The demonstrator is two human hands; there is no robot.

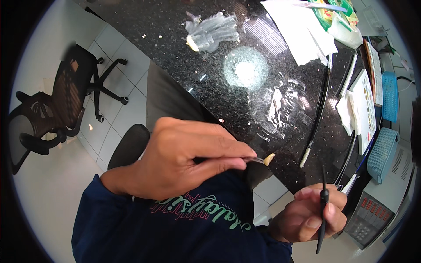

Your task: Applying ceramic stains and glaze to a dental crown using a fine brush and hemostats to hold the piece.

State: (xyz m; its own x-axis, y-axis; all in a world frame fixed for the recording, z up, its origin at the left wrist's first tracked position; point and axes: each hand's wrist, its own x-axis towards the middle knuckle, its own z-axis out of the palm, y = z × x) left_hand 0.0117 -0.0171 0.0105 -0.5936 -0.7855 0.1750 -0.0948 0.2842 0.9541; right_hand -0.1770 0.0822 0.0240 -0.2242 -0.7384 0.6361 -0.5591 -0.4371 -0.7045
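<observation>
Just beyond the fingertips of my left hand (pixel 188 153), on their right, a small piece (pixel 269 159) sits at the end of a metal holder (pixel 259 160). The left hand is closed: thumb and fingers pinch the holder and hide most of it. The fingers are apart from the piece; only the metal tip meets it. My right hand (pixel 302 217) is lower and farther right, well apart from the piece, its fingers curled around a black tool (pixel 323 208).

The piece is cream-yellow, slightly glossy, rounded in outline and longer than wide. Finer surface detail is too small to tell.

The long axis of the piece is inclined: upper end to the right, lower end to the left, crossing the line of the holder. The holder points right. The tool runs nearly straight away from me, thin end outermost, past a thicker collar.

Beyond the piece, a white smear (pixel 275 107) marks the black table (pixel 175 57).
</observation>
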